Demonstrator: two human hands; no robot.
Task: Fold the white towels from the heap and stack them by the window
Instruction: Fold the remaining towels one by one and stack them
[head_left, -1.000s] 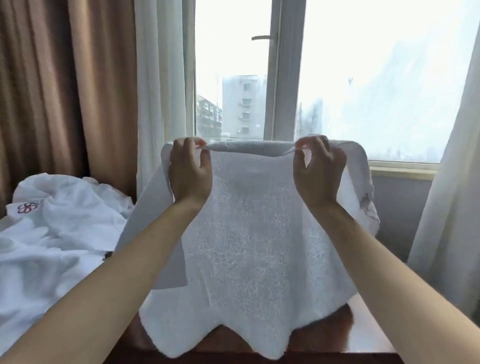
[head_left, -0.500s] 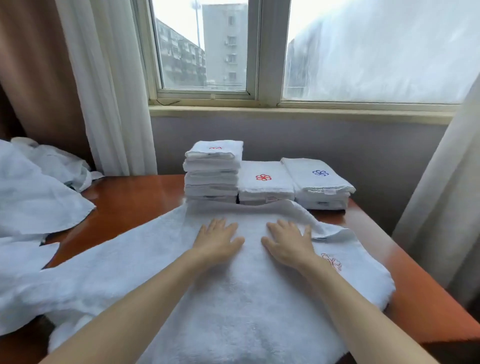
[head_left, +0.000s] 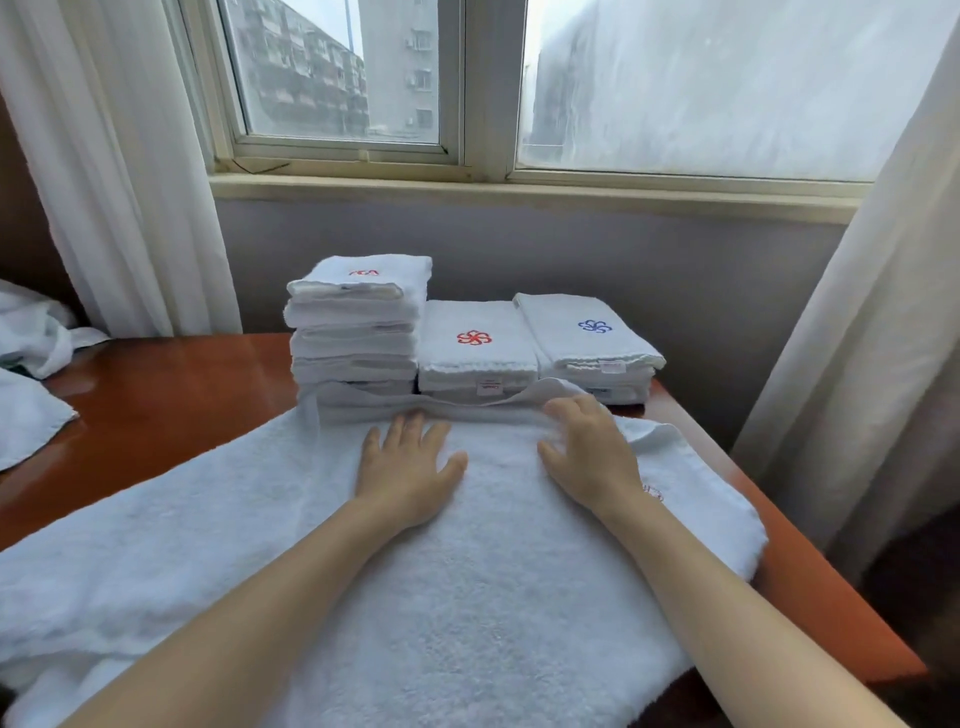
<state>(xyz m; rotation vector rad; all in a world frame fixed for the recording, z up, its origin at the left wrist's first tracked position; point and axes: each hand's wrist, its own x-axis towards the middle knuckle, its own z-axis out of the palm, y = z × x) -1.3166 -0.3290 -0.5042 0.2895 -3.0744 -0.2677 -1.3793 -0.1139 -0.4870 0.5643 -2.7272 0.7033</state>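
Note:
A large white towel (head_left: 249, 525) lies spread across the wooden table (head_left: 171, 395), its far edge bunched against the folded stacks. My left hand (head_left: 408, 467) presses flat on it with fingers spread. My right hand (head_left: 587, 452) rests on the towel near its rumpled far right edge, fingers slightly bent over the fold. Under the window stand three stacks of folded white towels: a tall one (head_left: 358, 322) on the left, a lower one with a red emblem (head_left: 475, 343) in the middle, and one with a blue emblem (head_left: 587, 332) on the right.
The heap of unfolded white towels (head_left: 31, 358) lies at the far left. White curtains hang on the left (head_left: 114, 171) and right (head_left: 857, 338). The window sill (head_left: 519, 195) runs above the stacks. The table's right edge (head_left: 810, 561) drops off beside the towel.
I first held the towel up by its top edge before the window; it has since been laid on the table. Both hands now lie on it and have slid toward the stacks.

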